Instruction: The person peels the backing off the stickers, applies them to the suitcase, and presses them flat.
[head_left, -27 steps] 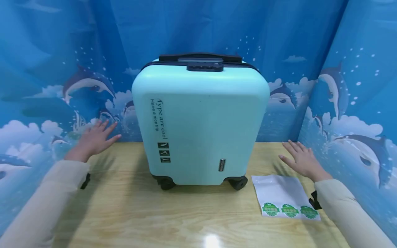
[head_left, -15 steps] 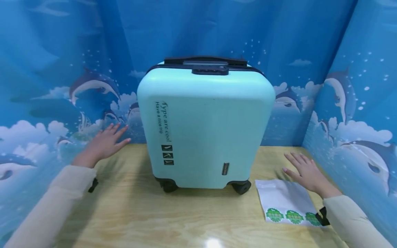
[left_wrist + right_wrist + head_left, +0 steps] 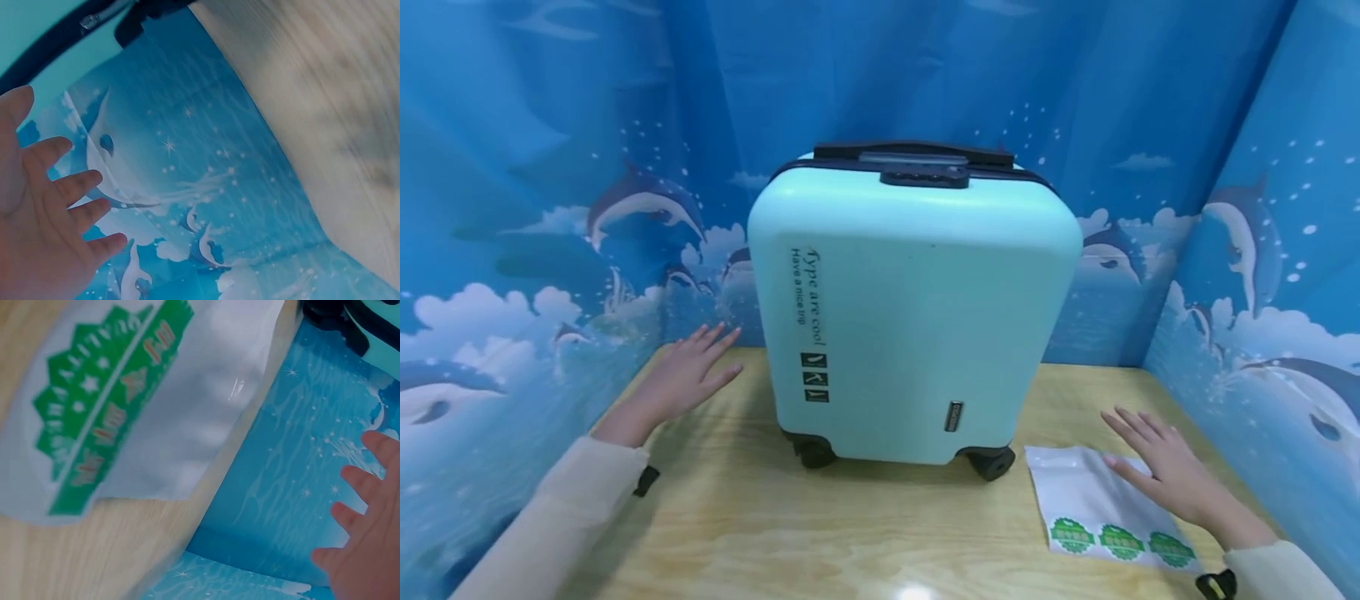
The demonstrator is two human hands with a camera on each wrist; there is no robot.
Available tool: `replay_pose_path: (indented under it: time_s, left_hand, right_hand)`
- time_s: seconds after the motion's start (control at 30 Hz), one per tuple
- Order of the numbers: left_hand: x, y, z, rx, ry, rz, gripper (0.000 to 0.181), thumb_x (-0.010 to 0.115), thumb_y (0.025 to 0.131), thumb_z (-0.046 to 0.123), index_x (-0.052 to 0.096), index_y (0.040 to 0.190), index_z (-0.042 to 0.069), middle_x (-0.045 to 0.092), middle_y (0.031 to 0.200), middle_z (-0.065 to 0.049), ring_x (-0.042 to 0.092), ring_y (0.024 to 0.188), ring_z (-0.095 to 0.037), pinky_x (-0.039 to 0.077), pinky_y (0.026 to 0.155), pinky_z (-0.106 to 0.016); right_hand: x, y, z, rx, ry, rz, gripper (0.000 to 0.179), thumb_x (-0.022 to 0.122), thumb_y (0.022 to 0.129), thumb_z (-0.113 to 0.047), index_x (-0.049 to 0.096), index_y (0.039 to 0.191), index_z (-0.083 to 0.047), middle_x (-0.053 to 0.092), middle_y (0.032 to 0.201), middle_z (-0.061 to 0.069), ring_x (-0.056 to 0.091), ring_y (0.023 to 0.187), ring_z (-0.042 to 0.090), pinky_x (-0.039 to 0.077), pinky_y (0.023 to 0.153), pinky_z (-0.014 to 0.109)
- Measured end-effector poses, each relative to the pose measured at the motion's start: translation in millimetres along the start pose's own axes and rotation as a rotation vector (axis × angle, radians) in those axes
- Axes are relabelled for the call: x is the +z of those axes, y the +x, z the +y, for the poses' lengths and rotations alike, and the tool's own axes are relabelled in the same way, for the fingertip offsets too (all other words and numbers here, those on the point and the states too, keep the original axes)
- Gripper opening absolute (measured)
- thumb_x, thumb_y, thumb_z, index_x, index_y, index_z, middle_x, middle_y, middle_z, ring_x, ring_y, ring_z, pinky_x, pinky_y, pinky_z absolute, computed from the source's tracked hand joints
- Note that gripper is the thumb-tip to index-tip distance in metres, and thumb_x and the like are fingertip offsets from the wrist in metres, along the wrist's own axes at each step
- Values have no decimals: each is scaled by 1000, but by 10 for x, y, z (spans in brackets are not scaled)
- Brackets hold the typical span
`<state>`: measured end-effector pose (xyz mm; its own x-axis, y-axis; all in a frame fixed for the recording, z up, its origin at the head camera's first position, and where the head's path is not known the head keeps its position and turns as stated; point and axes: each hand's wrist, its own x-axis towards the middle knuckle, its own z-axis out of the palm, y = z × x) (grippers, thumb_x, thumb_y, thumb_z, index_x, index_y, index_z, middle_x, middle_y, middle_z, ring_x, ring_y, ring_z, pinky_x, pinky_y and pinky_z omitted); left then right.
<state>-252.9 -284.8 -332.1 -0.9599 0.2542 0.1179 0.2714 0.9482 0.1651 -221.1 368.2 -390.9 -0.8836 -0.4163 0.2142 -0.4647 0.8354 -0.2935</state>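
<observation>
A mint-green suitcase (image 3: pixel 910 317) stands upright on its black wheels (image 3: pixel 988 462) at the middle of the table. Along its top run a black handle (image 3: pixel 910 152) and a dark combination lock (image 3: pixel 925 176). My left hand (image 3: pixel 681 375) hovers to the left of the suitcase, fingers spread and holding nothing. On the other side, my right hand (image 3: pixel 1172 467) is held over a white plastic bag (image 3: pixel 1093 492) with green badges, its fingers extended. Both wrist views show bare palms with fingers apart, neither touching the suitcase.
The wood-grain table (image 3: pixel 820 533) reaches back to a blue dolphin-print curtain (image 3: pixel 865 75), which also encloses the left and right sides. Pale sleeves (image 3: pixel 565 508) cover both forearms.
Both hands have come down and nearer in the head view, the right one now over the bag. The whole scene shifts right and slightly down. Suitcase and bag keep their places on the table.
</observation>
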Motion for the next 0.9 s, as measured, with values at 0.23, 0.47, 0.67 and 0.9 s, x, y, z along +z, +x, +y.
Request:
replay_pose_path:
  time_s: [0.23,0.47,0.67,0.9]
  left_hand:
    - [91,-141,116,60,-61,69,70,37,98,52,22,149,7,17,153,-24,13,139,-47,16,107,-66]
    - [147,-265,227,118,-80,124,66,44,98,44,25,148,5,21,152,-23,20,137,-47,19,105,-66]
    - [221,-460,332,163,-91,133,63,48,97,43,36,144,3,31,148,-24,29,132,-47,27,103,-64]
    - [299,-627,473,247,-88,201,47,58,93,35,56,127,3,55,129,-19,53,115,-40,44,93,-57]
  right_hand:
    - [20,-166,11,-10,30,29,62,54,96,-23,24,150,-19,28,147,29,15,134,53,-2,107,67]
    - [48,-271,-26,-26,119,9,63,57,94,-18,26,149,-21,28,146,30,13,134,55,-8,110,62]
    - [96,-344,-79,14,256,-35,59,57,94,-15,32,147,-21,31,144,31,18,129,59,9,94,78]
    - [180,-402,-110,1,214,-6,56,62,91,-16,41,143,-18,42,142,16,14,133,-10,32,89,62]
